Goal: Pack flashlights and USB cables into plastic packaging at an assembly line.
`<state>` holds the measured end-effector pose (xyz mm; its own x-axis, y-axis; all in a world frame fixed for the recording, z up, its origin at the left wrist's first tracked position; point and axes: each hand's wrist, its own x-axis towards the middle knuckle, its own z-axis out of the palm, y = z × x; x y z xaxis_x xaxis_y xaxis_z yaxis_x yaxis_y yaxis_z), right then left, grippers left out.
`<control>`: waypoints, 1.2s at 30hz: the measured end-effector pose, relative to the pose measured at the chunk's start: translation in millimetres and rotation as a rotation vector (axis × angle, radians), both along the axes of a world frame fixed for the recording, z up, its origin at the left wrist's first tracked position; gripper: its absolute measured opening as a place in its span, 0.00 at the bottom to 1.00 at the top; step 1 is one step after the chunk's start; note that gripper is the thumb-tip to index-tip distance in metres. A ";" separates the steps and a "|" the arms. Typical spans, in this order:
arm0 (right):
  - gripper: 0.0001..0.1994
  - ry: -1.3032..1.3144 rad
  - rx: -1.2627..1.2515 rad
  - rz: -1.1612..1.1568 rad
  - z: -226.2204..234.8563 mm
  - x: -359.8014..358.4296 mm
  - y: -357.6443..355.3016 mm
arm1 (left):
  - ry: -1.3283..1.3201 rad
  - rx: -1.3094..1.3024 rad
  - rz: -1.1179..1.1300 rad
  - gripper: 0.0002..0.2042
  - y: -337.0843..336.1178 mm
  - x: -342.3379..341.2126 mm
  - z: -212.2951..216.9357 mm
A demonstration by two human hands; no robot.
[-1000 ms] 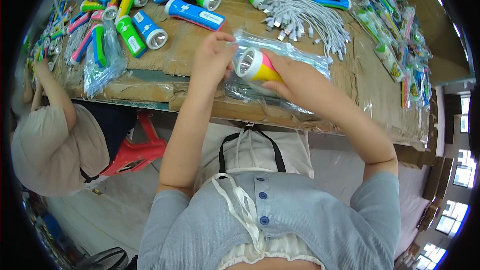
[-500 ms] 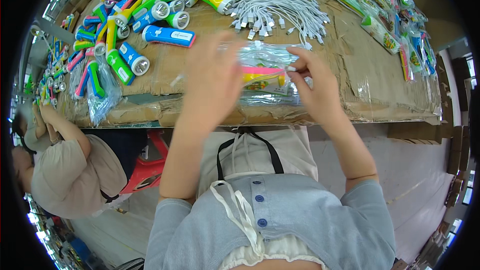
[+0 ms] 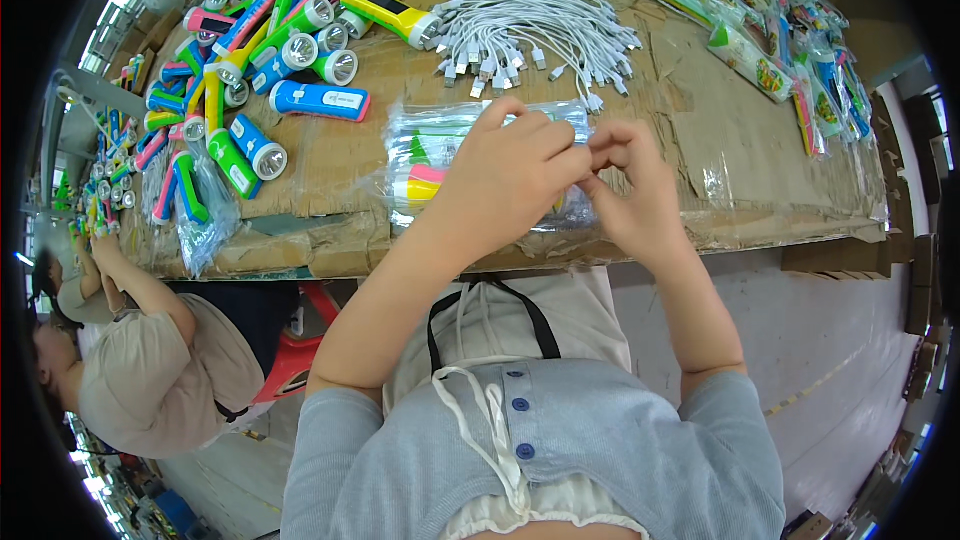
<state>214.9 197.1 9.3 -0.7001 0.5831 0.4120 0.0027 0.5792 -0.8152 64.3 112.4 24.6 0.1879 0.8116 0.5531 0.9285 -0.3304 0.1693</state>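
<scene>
Left hand [image 3: 513, 180] arches over glossy, crinkled plastic [image 3: 404, 145].

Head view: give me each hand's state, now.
Left hand: fingers curled over the clear bag; grip cannot be told.
Right hand: thumb and fingertips close together beside the left hand; whether they hold anything cannot be told.

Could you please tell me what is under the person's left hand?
The left hand partly covers clear plastic packaging and a pink-and-yellow flashlight; whatever lies directly beneath is hidden.
</scene>
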 end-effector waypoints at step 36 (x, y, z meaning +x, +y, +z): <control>0.09 -0.189 0.676 0.073 -46.6 -71.1 4.7 | -0.281 -0.016 0.175 0.09 -16.9 -74.7 -71.2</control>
<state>143.8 201.7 -37.3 -0.8231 0.1906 0.5350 0.0502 0.9627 -0.2657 -10.4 95.5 -46.6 -0.1135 0.8273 0.5502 0.8873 -0.1648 0.4307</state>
